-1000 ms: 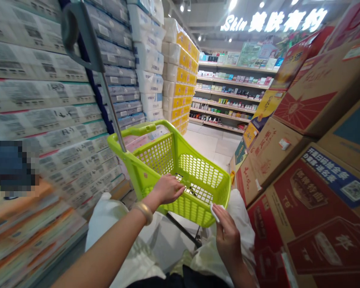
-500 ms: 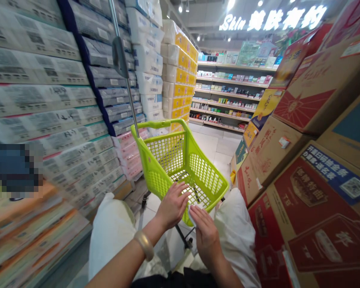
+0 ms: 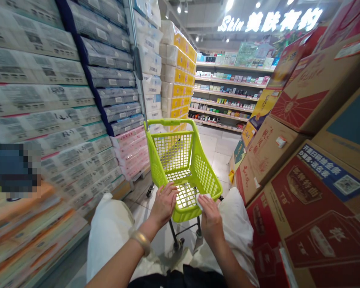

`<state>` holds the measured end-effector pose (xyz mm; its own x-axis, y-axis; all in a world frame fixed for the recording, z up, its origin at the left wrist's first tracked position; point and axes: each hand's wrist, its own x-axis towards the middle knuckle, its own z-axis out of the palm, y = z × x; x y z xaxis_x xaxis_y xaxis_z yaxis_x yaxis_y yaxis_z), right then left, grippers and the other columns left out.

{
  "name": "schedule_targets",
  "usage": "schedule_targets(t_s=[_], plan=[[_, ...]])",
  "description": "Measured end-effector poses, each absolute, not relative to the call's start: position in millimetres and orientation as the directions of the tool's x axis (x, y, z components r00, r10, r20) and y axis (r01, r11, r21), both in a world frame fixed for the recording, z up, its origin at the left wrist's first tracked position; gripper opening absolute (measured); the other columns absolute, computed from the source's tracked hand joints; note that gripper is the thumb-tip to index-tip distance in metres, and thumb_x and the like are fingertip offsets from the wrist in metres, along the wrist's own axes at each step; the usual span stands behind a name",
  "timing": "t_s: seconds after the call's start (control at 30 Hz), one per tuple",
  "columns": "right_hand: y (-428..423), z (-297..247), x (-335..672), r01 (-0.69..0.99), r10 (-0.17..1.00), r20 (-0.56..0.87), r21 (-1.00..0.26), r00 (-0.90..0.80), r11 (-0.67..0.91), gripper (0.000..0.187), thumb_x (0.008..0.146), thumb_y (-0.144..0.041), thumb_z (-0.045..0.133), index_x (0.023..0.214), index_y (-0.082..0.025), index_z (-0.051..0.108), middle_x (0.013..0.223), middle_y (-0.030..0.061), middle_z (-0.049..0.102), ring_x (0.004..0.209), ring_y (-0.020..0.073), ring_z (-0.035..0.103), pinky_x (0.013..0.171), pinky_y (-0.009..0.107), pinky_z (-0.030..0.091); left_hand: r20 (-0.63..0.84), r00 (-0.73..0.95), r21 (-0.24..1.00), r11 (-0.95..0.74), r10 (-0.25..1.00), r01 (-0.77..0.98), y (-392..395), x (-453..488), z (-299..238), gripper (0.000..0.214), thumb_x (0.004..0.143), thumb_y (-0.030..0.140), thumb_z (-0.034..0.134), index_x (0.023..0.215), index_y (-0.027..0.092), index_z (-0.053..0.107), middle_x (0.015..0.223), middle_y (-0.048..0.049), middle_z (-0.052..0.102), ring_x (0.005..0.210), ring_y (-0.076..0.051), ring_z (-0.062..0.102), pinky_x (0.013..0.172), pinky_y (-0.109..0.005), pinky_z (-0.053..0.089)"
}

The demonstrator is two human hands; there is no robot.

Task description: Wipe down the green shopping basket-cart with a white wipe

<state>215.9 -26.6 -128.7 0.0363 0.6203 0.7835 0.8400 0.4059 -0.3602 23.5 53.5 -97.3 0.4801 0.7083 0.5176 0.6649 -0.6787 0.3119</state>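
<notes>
Shop aisle, pale tile floor (image 3: 223, 146); at far end, open shelving (image 3: 231, 83) full of small boxes etc. under a lit white sign (image 3: 271, 20) w/ "Skin" + Chinese characters. L side: tall stack of grey-white plastic-wrapped packs (image 3: 37, 68), w/ yellow-and-white packs (image 3: 181, 74) further back. R side: piled brown-and-red cardboard cartons (image 3: 306, 84). Mid-aisle, just ahead of me, stands a lime-green perforated plastic shopping cart (image 3: 183, 216), its near end btwn my knees in loose white trousers (image 3: 108, 228). Thin silver metal pole (image 3: 143, 100) rises by its far L corner. My hands are apart. L hand (image 3: 165, 203) is at the cart's near L rim, fingers loosely bent; can't tell if it's gripping or even touching. R hand (image 3: 210, 218) is at near R rim, fingers over a wad. On L wrist, a gold-coloured bangle (image 3: 141, 242). Wad = small white cloth or tissue (image 3: 199, 202).
</notes>
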Motion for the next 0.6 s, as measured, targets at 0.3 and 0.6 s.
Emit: schedule_targets(t_s=[0.3,0.6], plan=[[-30,-129,217,0.803,0.664,0.747,-0.374,-0.037,0.465,0.051,0.088,-0.004,0.038,0.129,-0.024,0.06,0.124,0.0067,0.068,0.123,0.0209,0.059,0.104,0.046,0.049,0.51,0.488,0.323,-0.684,0.708,0.654,54,22,-96,0.036,0.098,0.021,0.028,0.107,0.018,0.062,0.115,-0.0082,0.067,0.129,-0.024,0.048,0.106,-0.048,0.038],[-39,-132,195,0.791,0.651,0.753,-0.341,-0.094,0.508,0.051,0.089,-0.006,0.04,0.133,-0.024,0.058,0.126,0.0076,0.067,0.127,0.0234,0.056,0.105,0.049,0.049,0.561,0.447,0.41,-0.702,0.697,0.582,47,24,-97,0.031,0.094,0.019,0.033,0.096,0.02,0.064,0.109,-0.0082,0.066,0.128,-0.024,0.048,0.108,-0.047,0.042]])
